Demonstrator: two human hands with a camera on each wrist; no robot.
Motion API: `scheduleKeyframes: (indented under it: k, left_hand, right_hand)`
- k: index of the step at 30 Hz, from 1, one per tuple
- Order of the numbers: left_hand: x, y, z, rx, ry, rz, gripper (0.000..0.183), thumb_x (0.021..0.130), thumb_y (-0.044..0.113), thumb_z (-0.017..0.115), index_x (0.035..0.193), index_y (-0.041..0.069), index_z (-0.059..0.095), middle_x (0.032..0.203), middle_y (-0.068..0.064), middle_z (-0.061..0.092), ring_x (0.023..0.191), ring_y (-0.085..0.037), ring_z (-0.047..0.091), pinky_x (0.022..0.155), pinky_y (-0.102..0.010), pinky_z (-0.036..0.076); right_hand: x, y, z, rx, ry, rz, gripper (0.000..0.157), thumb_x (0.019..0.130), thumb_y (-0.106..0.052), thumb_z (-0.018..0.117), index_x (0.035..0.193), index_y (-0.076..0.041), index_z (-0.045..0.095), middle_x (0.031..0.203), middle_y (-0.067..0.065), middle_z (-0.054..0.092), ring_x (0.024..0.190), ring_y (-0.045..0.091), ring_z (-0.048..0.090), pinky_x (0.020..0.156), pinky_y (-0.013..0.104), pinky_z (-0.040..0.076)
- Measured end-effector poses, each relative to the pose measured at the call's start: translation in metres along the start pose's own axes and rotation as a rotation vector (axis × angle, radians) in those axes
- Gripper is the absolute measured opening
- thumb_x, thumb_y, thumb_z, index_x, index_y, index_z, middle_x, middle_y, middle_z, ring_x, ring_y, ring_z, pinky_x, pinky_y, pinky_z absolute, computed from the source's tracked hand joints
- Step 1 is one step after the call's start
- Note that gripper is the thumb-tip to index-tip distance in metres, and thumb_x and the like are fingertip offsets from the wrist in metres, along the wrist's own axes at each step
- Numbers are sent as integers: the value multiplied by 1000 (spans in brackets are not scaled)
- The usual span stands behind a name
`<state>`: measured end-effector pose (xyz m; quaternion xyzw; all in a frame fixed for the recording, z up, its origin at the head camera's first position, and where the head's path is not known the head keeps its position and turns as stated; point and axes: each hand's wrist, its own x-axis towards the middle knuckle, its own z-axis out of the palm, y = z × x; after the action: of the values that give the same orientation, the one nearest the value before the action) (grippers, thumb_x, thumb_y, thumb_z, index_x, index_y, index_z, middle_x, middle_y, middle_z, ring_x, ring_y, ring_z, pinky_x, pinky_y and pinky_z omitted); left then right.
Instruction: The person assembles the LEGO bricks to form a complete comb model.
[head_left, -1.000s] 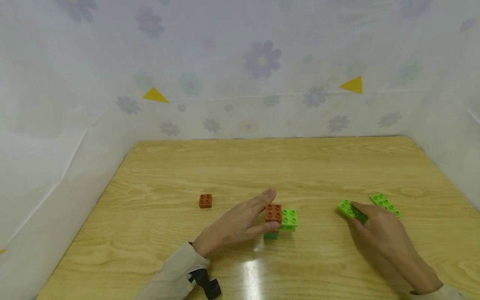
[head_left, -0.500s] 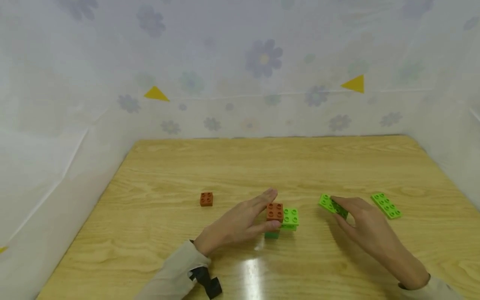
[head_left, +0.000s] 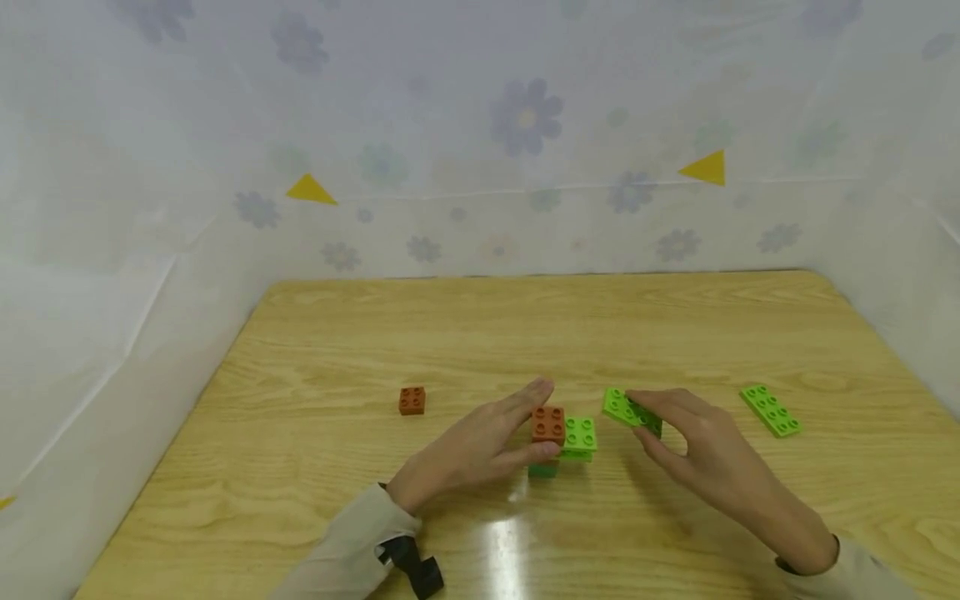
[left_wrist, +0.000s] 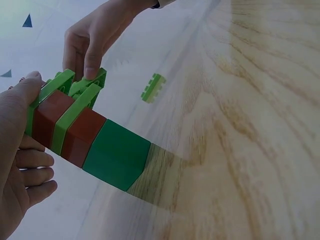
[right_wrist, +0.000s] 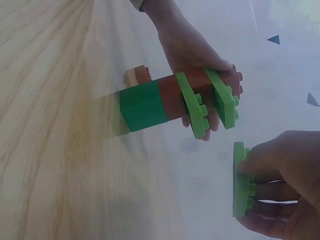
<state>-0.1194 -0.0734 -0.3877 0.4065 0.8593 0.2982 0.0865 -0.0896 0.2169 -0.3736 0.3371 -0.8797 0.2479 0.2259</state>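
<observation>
My left hand (head_left: 468,446) holds a tower of building blocks (head_left: 548,425), thumb on the near side and fingers on the far side near its top. The tower has a dark green block (left_wrist: 117,155) at the base, then reddish-brown blocks alternating with light green plates that jut out to the right. Just right of the tower, my right hand (head_left: 708,446) pinches another light green studded plate (right_wrist: 241,180) between thumb and fingers, above the table and apart from the tower in the right wrist view. Its studs face upward, partly covered by my fingers.
One loose light green plate (head_left: 771,410) lies farther right on the wooden table (head_left: 525,333). A small reddish-brown block (head_left: 412,401) lies to the left, beyond my left forearm. Flowered white sheeting (head_left: 450,125) surrounds the table's back and sides.
My right hand has lifted the light green plate and carried it left toward the tower, away from the loose plate. The left hand and tower have stayed in place.
</observation>
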Motion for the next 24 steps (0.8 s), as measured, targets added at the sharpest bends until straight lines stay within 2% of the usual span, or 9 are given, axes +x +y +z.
scheduleKeyframes:
  k: [2,4,6,9,14,16,19,22,24]
  left_hand:
    - [0,0,0,-3,2,-3,73,101,53,38,155,12,11,159,-5,11,144,-21,22,116,-37,23]
    - [0,0,0,-3,3,-1,73,101,52,38,155,12,11,159,-5,11,144,-21,22,116,-37,24]
    - [-1,0,1,-3,5,-3,73,101,52,39,155,12,12,159,-5,11,144,-21,22,116,-37,24]
    - [-1,0,1,-1,8,-7,73,100,52,39,155,11,13,159,-4,12,143,-21,23,116,-37,24]
    - [-1,0,1,-4,11,-13,74,100,53,39,155,11,13,159,-4,12,143,-21,23,116,-37,25]
    - [-1,0,1,-5,11,-14,74,100,53,39,155,12,13,159,-4,12,143,-21,24,116,-37,25]
    - [-1,0,1,-6,11,-13,74,100,54,38,155,14,12,159,-4,13,143,-21,24,116,-36,25]
    - [-1,0,1,-8,12,-10,74,100,55,38,155,14,12,159,-4,13,143,-21,25,116,-37,26]
    - [-1,0,1,-8,13,-7,74,100,55,38,155,14,12,159,-5,13,143,-21,24,116,-37,26]
  right_hand:
    - [2,-2,0,21,1,-9,39,81,-11,78,118,-1,67,106,6,69,87,19,67,75,17,53]
    - [4,-3,1,42,3,-13,51,69,3,81,118,-1,67,106,6,69,87,19,67,79,10,49]
    - [5,-5,1,53,7,-14,52,68,4,81,118,-1,67,106,6,69,87,18,67,81,8,47]
    - [7,-7,1,71,8,-23,47,75,-1,80,120,-1,66,107,5,68,87,17,67,80,8,48]
    - [11,-10,2,96,22,-51,37,92,-23,68,122,-1,65,108,5,68,88,17,66,80,9,48]
    - [12,-12,3,106,29,-66,37,94,-25,66,122,-1,64,109,6,68,88,18,66,80,9,48]
    - [14,-14,4,115,39,-85,40,87,-14,74,123,-1,64,110,6,67,89,19,66,82,9,48]
    - [15,-17,5,129,49,-98,39,91,-20,70,123,0,64,110,6,67,91,20,66,84,9,47]
    - [17,-18,5,128,49,-95,41,96,-32,61,123,0,64,111,6,67,93,20,65,84,9,48]
